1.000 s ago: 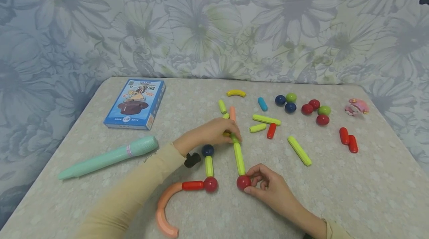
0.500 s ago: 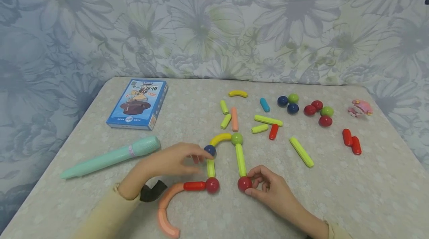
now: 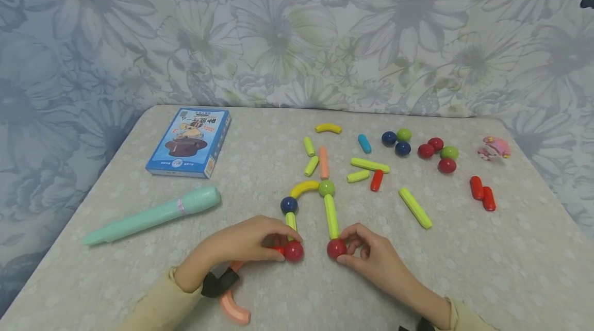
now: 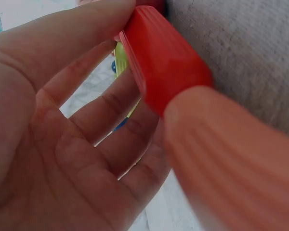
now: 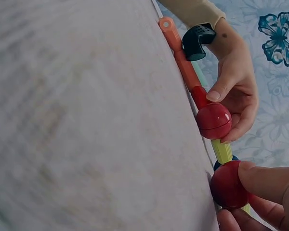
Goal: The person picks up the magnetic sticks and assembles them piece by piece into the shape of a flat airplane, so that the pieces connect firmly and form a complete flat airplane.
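Head view: left hand (image 3: 246,238) grips one red ball (image 3: 294,252); right hand (image 3: 377,260) pinches another red ball (image 3: 335,249) touching a lime rod (image 3: 331,216).

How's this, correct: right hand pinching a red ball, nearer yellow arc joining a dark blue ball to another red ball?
Not quite: the head view shows the nearer yellow arc joining the dark blue ball to a green ball, not red. The right hand is pinching a red ball.
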Tool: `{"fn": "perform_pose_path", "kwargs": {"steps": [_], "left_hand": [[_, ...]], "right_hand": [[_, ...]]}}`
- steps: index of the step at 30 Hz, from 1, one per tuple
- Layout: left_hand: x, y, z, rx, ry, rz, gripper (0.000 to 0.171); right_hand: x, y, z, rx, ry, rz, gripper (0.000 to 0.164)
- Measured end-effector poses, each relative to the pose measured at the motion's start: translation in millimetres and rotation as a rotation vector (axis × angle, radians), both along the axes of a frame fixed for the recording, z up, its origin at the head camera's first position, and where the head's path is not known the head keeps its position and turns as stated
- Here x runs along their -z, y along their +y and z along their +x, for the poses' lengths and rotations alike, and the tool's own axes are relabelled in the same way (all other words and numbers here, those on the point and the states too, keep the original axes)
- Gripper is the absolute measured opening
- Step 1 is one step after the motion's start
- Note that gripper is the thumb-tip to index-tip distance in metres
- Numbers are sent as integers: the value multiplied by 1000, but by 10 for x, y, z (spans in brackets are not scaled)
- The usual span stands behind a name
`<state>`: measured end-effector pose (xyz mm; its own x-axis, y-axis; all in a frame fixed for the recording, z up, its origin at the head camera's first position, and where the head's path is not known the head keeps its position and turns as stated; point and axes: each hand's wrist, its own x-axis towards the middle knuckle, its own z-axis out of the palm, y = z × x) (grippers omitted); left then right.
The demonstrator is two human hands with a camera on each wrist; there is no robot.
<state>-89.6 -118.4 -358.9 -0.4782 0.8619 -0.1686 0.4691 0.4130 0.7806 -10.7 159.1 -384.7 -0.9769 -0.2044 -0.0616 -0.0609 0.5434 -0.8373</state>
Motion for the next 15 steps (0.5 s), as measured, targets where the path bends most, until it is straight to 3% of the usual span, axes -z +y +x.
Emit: {"fn": "perform_pose_path", "kwargs": {"steps": [9,15], "left_hand": [[2,4,5,-5,-9,15,35],[-2,17,-15,-21,6,13,35]], "right_hand": [[-3,-6,-31,-64,60,27,34],[-42,-9,-71,-61,74,41,33]]}}
